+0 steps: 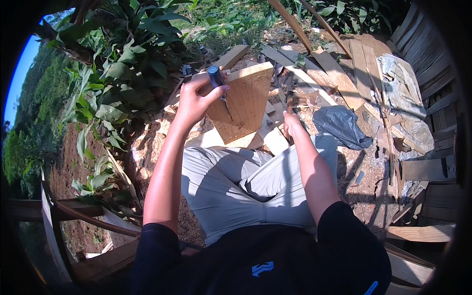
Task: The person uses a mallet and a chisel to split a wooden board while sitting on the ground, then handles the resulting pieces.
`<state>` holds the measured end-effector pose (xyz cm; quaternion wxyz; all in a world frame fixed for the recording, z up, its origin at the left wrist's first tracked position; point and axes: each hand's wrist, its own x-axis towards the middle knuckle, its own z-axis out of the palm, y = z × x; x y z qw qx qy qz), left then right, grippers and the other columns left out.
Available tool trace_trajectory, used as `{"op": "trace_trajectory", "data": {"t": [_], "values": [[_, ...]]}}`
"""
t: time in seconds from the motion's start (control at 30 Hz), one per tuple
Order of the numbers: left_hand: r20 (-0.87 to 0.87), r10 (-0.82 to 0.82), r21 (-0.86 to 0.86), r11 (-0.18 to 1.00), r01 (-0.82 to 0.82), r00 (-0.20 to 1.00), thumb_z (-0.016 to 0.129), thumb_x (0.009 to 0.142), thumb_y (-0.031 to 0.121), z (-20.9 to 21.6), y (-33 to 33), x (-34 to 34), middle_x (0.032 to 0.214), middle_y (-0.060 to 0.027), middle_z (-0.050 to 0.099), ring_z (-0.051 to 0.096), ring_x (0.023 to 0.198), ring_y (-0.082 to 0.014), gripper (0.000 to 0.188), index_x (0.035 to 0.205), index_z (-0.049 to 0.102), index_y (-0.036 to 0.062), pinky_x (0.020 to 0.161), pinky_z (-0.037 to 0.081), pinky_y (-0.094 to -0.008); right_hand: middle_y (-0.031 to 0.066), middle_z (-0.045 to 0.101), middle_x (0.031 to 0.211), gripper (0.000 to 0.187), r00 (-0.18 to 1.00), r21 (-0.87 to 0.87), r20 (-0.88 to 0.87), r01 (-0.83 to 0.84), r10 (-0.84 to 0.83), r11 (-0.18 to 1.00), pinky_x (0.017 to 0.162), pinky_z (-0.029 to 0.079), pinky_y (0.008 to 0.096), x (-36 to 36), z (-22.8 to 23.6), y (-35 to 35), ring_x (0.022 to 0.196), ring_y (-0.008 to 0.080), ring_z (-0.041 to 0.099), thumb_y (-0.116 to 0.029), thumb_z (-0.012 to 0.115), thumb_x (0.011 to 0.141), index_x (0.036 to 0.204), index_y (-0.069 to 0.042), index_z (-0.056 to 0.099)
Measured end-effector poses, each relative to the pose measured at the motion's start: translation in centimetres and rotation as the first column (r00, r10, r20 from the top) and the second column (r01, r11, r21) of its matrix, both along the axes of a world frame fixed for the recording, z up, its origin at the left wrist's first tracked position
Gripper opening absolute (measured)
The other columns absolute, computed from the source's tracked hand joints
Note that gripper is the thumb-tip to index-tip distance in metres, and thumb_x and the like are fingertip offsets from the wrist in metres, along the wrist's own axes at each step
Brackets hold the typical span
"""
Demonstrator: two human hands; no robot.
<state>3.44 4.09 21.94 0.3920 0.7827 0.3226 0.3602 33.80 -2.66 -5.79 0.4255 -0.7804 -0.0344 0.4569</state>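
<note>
My left hand is closed around the dark blue handle of a chisel. The chisel's narrow blade slants down against the broad face of a thick wooden board. This board stands tilted in front of my crossed legs, among offcuts. Lower and to the right, my right hand grips a brown wooden handle that points away from me. The head of that tool cannot be made out against the scraps behind it. My right hand is apart from the board.
A crumpled black plastic bag lies right of my knee. Planks spread across the far right, beside a wooden slat wall. Leafy plants crowd the left. Wood chips cover the ground, and a wooden railing runs at lower left.
</note>
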Motion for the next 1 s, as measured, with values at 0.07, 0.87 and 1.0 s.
{"op": "trace_trajectory", "data": {"t": [0.07,0.87,1.0], "values": [[-0.058,0.025,0.044,0.999,-0.022,0.998,0.077,0.088,0.016,-0.1,0.1,-0.6,0.113,-0.0105,0.074,0.067,0.103,-0.0141,0.032,0.114,0.072,-0.0029,0.095,0.053,-0.0326,-0.0018,0.041,0.063,0.028,0.982,0.249,-0.132,0.163,-0.134,0.955,0.035,0.031,0.0250,-1.7,3.7,-1.9,0.041,0.0082,0.036,-0.037,0.055,0.105,0.100,-0.009,0.053],[-0.038,0.088,0.073,0.994,-0.085,0.995,0.080,0.086,0.015,-1.5,-0.6,-1.2,0.108,-0.0068,0.076,0.069,0.101,-0.0102,0.036,0.117,0.072,-0.0014,0.094,0.053,-0.0295,0.0245,0.072,0.105,0.044,0.218,0.120,0.966,-0.852,0.137,0.509,0.074,0.056,0.0401,-10.0,37.8,-15.0,0.089,0.0356,0.074,-0.016,0.066,0.098,0.140,-0.009,0.058],[-0.009,0.069,0.044,0.997,-0.068,0.998,0.080,0.085,0.018,-1.3,-0.9,-0.9,0.107,-0.0079,0.076,0.069,0.098,-0.0096,0.036,0.115,0.073,-0.0003,0.092,0.053,-0.0294,0.0227,0.072,0.106,0.044,0.305,0.223,0.950,-0.819,0.071,0.529,0.073,0.055,0.0347,-10.4,36.9,-15.4,0.085,0.0259,0.075,-0.015,0.065,0.098,0.141,-0.010,0.057]]}}
